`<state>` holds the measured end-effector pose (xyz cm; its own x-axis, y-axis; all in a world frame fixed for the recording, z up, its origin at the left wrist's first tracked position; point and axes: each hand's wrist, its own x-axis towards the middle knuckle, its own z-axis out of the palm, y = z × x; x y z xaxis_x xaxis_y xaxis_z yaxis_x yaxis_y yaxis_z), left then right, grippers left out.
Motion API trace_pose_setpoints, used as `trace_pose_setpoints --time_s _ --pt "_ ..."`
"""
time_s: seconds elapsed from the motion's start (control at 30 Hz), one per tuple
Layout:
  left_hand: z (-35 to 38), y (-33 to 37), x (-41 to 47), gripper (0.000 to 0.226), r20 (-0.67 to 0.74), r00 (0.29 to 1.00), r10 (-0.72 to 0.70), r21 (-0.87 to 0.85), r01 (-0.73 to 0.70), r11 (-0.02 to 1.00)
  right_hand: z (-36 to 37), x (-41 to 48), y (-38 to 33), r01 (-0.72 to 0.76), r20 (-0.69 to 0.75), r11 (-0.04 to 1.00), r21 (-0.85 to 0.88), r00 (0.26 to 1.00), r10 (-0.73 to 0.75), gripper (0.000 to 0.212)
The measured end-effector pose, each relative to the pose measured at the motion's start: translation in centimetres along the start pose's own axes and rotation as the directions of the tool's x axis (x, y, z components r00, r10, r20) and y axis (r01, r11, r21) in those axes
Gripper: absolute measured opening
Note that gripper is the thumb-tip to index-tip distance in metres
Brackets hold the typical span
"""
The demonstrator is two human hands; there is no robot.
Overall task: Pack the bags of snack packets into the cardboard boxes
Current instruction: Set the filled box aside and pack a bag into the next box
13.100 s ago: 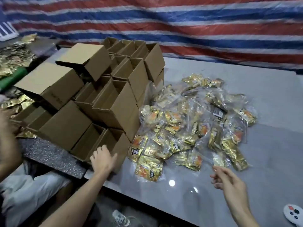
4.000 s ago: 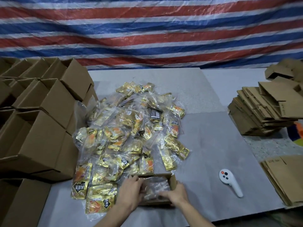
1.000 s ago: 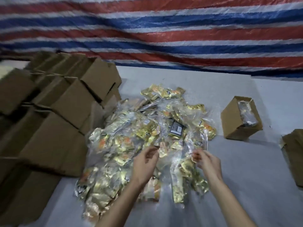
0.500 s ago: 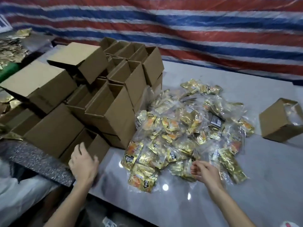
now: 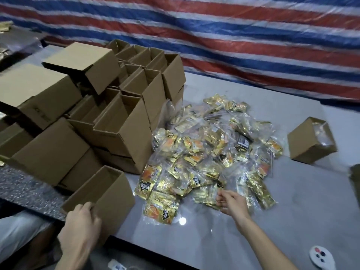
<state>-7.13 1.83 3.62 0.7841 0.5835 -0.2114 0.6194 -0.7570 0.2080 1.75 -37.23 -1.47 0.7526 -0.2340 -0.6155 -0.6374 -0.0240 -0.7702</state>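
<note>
A heap of clear bags of gold and orange snack packets covers the middle of the grey table. My left hand grips the near rim of an open, empty cardboard box at the table's front left corner. At the heap's near edge, my right hand pinches the clear plastic of one bag. A pile of open cardboard boxes rises at the left. One box with a bag inside lies on its side at the right.
A white remote controller lies at the table's front right edge. A striped red, white and blue tarp hangs behind. A speckled ledge sits at the left. More cardboard shows at the right edge.
My left hand has taken hold of an open box from the pile's front and drawn it toward me. My right hand stays at the heap's near edge.
</note>
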Motion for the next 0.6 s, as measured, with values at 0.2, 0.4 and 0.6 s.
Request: trace_pose_setpoints --time_s 0.2,0.4,0.6 --pt "-1.7 3.9 -4.0 0.019 0.091 0.894 0.440 -0.016 -0.440 0.898 -0.2 -0.5 -0.8 0.027 -0.003 1.000 0.000 1.000 -0.027 0.017" --pt "-1.3 10.6 -5.2 0.013 0.061 0.591 0.804 -0.109 -0.797 0.594 -1.4 -2.2 -2.2 0.022 0.046 0.996 -0.083 0.999 -0.019 0.044" --pt "3.7 16.3 -5.6 0.009 0.074 0.341 0.937 -0.088 -0.934 0.347 -4.5 -2.9 -0.7 -0.097 0.057 0.995 0.000 0.994 0.097 0.058"
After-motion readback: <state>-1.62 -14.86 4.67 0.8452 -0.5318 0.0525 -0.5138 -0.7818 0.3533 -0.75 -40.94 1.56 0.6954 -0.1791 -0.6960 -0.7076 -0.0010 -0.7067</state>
